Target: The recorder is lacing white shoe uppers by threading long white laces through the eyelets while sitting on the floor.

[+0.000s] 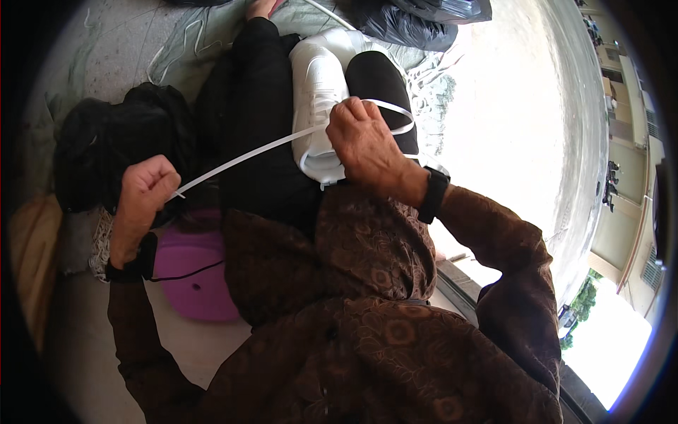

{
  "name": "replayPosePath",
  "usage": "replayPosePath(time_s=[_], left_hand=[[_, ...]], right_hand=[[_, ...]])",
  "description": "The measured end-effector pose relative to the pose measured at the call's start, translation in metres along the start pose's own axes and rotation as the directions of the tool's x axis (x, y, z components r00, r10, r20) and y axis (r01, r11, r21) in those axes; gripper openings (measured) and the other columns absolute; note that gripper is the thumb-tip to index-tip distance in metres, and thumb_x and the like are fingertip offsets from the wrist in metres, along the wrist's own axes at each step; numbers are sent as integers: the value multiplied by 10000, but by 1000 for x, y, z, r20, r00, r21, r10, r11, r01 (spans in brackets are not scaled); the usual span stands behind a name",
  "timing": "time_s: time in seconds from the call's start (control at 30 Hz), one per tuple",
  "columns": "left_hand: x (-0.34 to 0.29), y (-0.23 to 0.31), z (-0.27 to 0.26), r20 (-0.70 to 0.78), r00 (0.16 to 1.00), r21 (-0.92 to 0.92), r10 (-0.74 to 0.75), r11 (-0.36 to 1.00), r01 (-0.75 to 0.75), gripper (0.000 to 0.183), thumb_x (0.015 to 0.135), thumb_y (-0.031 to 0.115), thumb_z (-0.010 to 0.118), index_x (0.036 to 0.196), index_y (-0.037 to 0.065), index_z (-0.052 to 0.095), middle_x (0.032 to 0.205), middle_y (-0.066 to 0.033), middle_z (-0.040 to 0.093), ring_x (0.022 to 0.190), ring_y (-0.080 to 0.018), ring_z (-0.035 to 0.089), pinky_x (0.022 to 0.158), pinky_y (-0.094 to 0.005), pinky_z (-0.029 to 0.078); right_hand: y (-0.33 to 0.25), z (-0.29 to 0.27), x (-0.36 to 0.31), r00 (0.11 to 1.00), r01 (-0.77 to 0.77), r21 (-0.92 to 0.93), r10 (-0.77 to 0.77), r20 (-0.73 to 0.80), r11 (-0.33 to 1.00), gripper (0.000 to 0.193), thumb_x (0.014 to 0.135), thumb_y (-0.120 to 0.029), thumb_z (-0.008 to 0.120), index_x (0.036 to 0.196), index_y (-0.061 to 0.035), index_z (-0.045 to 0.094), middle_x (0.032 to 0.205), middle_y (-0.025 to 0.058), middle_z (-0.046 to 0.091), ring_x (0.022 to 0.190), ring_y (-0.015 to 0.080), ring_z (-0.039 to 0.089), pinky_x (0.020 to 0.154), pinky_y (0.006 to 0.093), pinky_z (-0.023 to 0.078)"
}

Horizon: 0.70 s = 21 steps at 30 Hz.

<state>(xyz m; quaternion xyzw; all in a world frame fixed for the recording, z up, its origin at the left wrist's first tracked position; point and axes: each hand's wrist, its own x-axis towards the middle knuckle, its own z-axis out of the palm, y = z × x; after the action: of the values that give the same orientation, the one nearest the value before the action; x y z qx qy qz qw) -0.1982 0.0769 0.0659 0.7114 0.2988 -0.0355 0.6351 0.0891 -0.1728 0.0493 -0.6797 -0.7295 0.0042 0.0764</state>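
A white sneaker (311, 78) rests between my thighs, its toe pointing away from me and its collar toward me. Stretched out to the left is a white flat shoelace (247, 162). My left hand (147, 199) is closed on one end of it, beside a black bundle. Above the shoe's opening, my right hand (367, 145) grips the same strip with bent fingers. From there the lace loops on over my right knee. My right hand hides part of the shoe's lacing and collar. Another white shoe (348, 42) shows partly behind the first.
On the left lies a black cloth-like bundle (127, 134). A purple plastic stool (194, 265) is at my left hip. Black plastic bags (417, 25) sit at the far side. White laces or cords (427, 74) lie tangled right of my knee, by a pale floor.
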Motion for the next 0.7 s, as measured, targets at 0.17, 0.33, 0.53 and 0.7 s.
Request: replayPosePath(time_s=[0.17,0.33,0.53,0.7], left_hand=[[25,24,106,-129,989,-186,73,978,-96,95,889,-21,563,930,-13,648,679,-22,639,590,-60,576,540,-219,445],[71,25,152,-155,920,164,361,927,-337,110,820,-64,586,906,-17,635,722,-160,655,640,-246,660,612,-337,521],[110,15,166,-216,880,460,423,839,-290,70,790,-46,606,831,-2,570,750,-194,619,729,-404,618,649,-447,495],[115,15,170,-182,896,480,406,832,-279,78,772,-16,621,825,-9,566,755,-203,619,732,-406,622,660,-453,495]], right_hand=[[-54,-2,-17,970,-243,637,187,156,732,116,792,-22,623,880,14,558,924,149,530,871,331,579,768,417,473],[-31,10,2,660,-669,733,552,509,123,62,890,-30,606,899,25,580,834,125,650,786,221,668,714,342,515],[-34,24,-1,622,-585,804,693,363,104,76,839,-46,653,862,18,619,841,186,669,779,325,687,723,398,531],[-32,27,-4,653,-509,843,716,248,172,70,830,-25,658,879,13,623,835,186,672,831,361,687,730,389,532]])
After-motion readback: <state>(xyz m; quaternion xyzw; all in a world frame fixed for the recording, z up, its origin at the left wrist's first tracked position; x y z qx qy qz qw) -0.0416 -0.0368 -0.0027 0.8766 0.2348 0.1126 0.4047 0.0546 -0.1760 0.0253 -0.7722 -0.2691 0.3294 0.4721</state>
